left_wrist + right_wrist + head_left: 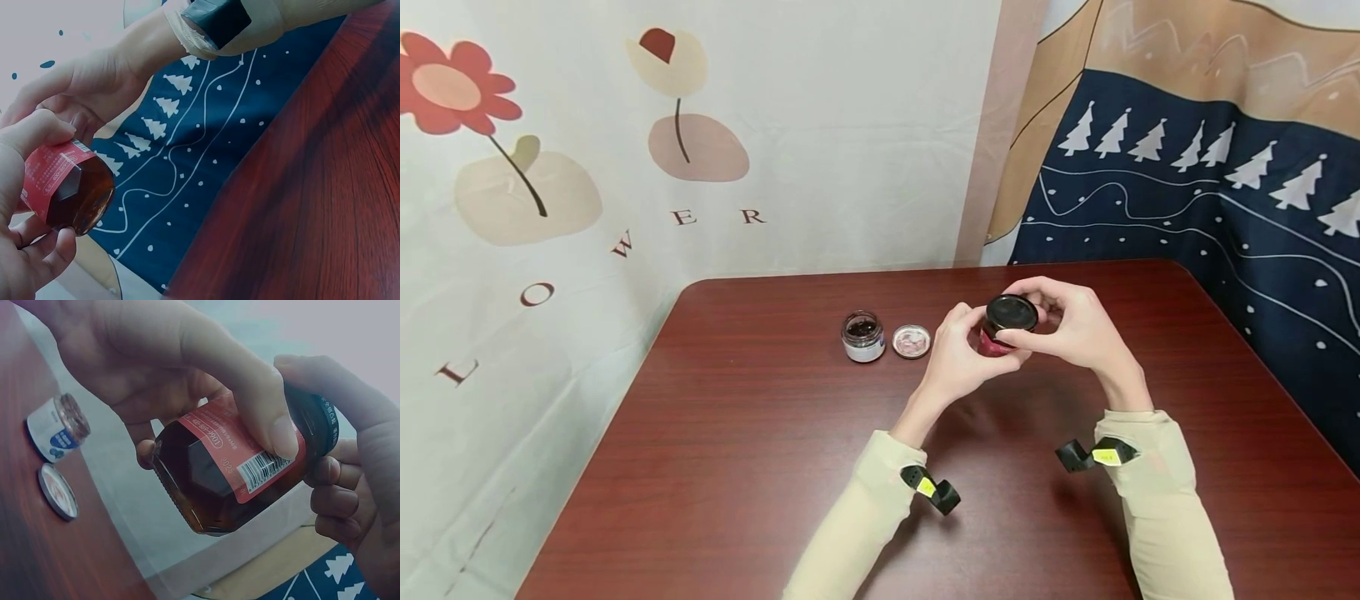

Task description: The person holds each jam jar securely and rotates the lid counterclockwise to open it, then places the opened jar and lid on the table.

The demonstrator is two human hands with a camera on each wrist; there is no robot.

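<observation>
A brown glass jar [206, 481] with a red label and a black lid [1011, 312] is held up over the table's far right part. My left hand [958, 354] grips the jar's body, its thumb lying across the label near the barcode in the right wrist view. With thumb and fingers, my right hand [1067, 325] holds the black lid by its rim. The lid sits on the jar. In the left wrist view the jar's base [94, 194] shows dark amber glass, and the lid is hidden there.
To the left stands an open glass jar [863, 337] with a white label and dark contents. Beside it a round lid [912, 342] lies with its smeared inside up. The brown wooden table [737, 467] ends at a printed cloth backdrop [850, 167].
</observation>
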